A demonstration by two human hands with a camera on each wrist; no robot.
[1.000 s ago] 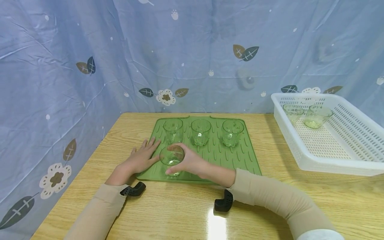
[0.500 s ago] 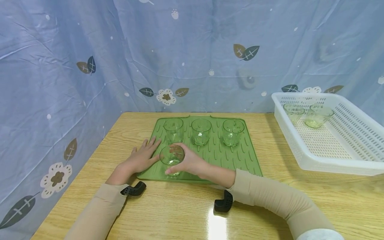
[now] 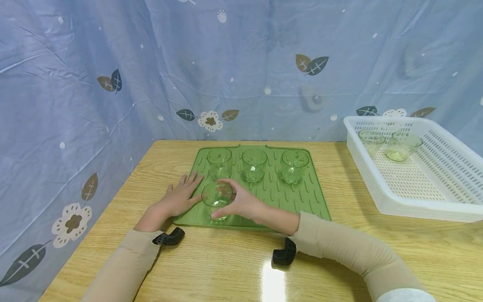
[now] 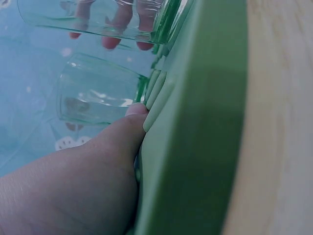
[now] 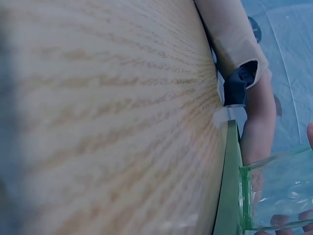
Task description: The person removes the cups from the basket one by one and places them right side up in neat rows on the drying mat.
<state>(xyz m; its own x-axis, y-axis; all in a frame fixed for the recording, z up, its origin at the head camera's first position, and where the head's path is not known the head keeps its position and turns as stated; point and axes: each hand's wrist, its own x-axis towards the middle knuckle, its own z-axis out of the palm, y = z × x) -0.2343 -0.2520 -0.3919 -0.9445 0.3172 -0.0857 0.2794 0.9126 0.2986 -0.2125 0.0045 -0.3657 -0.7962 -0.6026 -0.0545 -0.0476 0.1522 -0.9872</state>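
Observation:
A clear green-tinted drinking glass point(image 3: 218, 203) stands upright near the front left of the green drying mat point(image 3: 264, 209). My right hand point(image 3: 243, 203) curves round its right side, thumb at the front and fingers behind; a small gap shows between palm and glass. Through that glass point(image 4: 98, 19), the right fingertips point(image 4: 111, 43) show in the left wrist view. My left hand point(image 3: 179, 200) lies flat on the mat's left edge, fingers spread, thumb pointing towards the glass. Three similar glasses, left point(image 3: 220, 163), middle point(image 3: 254, 165) and right point(image 3: 294, 167), stand along the back.
A white perforated plastic basket point(image 3: 434, 201) stands at the right with two more glasses, one point(image 3: 371, 140) by its left wall and another point(image 3: 403, 146) beside it. The wooden table point(image 3: 211, 264) extends in front of the mat. A blue patterned curtain point(image 3: 241, 54) hangs behind.
My right hand has shifted slightly to the right and its fingers have loosened round the front glass, which stays in place on the mat. My left hand has not moved.

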